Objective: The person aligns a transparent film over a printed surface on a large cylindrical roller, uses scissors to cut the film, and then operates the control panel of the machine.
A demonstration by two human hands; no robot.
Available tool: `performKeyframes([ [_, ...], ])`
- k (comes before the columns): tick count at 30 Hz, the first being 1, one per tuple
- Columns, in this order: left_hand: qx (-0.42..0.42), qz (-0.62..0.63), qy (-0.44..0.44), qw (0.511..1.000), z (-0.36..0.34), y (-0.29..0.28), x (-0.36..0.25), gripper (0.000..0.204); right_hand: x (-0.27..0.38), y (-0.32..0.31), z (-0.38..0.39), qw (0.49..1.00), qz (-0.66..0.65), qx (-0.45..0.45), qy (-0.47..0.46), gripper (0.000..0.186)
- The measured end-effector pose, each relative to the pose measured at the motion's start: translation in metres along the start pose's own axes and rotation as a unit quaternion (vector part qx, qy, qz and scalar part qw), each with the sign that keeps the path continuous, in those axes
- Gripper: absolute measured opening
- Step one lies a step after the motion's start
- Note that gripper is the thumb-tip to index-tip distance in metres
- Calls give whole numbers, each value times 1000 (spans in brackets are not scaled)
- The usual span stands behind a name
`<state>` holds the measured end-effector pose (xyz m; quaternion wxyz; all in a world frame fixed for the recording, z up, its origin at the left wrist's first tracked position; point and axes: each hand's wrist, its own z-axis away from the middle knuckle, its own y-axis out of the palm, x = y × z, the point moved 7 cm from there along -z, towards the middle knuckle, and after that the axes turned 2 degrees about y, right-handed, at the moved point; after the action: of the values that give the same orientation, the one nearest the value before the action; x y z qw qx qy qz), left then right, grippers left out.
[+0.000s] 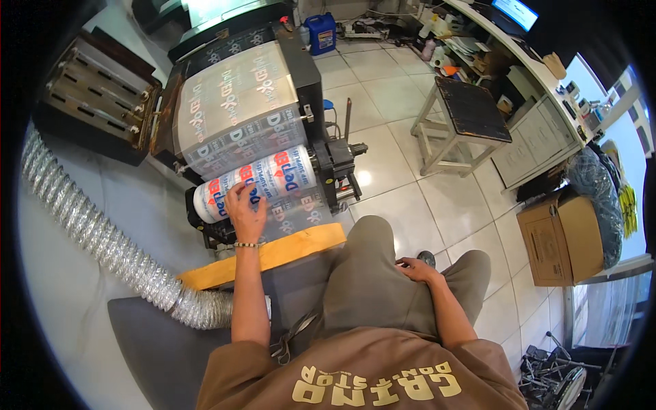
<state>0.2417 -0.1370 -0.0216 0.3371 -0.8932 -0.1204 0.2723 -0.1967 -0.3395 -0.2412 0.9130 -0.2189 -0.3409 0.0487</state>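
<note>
A white roll of film [290,171] with red and blue print lies across the front of a dark machine [311,89]. My left hand [247,213] rests on this roll near its left part, fingers bent and apart, touching the surface without wrapping round it. Translucent film [239,89] with white print runs over the machine's top and down behind the roll. Over my thigh lies my right hand [418,269], its fingers curled together. A small pale bit shows at its fingertips, too small to name. Beside my left forearm are scissors [294,336], partly hidden by my shirt.
A yellowish wooden board [273,254] lies between me and the machine. A silver flexible duct [102,239] curves along the left. To the right stand a dark-topped stool [471,106], a cardboard box [547,239] and a white desk [526,82]. A blue jug [321,34] stands behind.
</note>
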Motion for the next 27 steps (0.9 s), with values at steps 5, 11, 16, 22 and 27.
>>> performKeyframes([
  [5,-10,-17,9,1000,-4,3,-5,41,1,-11,0,997,-71,-11,1,65],
  [11,6,-74,50,996,-18,6,-20,37,22,-29,6,999,21,-5,-35,70],
  [16,112,192,5,975,-92,64,-109,44,40,-86,2,992,78,-45,-90,69],
  [22,215,254,-33,942,-173,221,-157,77,23,-109,-21,988,83,-107,-76,61],
  [27,326,303,-100,890,-169,284,-102,39,35,-100,-36,994,76,-47,-66,57],
])
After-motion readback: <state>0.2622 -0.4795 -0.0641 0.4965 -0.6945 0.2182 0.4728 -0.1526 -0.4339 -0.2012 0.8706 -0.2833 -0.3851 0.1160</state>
